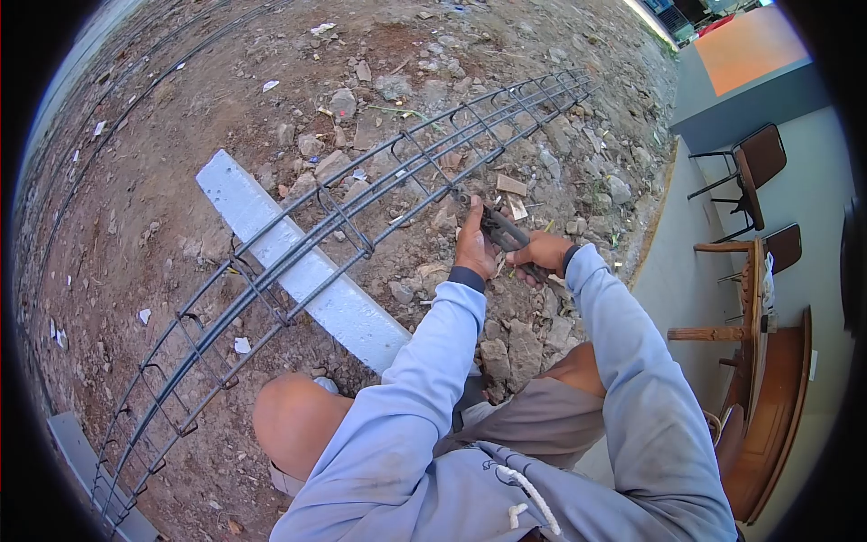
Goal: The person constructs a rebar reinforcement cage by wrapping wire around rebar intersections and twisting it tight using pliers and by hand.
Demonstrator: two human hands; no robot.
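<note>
My right hand (542, 253) is closed around the rear of a dark grey hand-held tool (508, 233); its exact kind is unclear. Against the tool's front part, my left hand (476, 242) is wrapped with the thumb pointing forward. The tool's front end is at the near edge of a long rebar cage (348, 221), close to a bar and stirrup. Whether they touch cannot be made out. The cage is made of long steel bars with several bent stirrups, and it lies across a pale concrete-like beam (298, 262).
Rubble and stones (519, 352) cover the dirt ground around my knees. A second pale block (99, 479) supports the cage's lower left end. More long bars (108, 126) run along the far left. To the right are chairs (754, 176) and a wooden table (751, 307) beside a wall.
</note>
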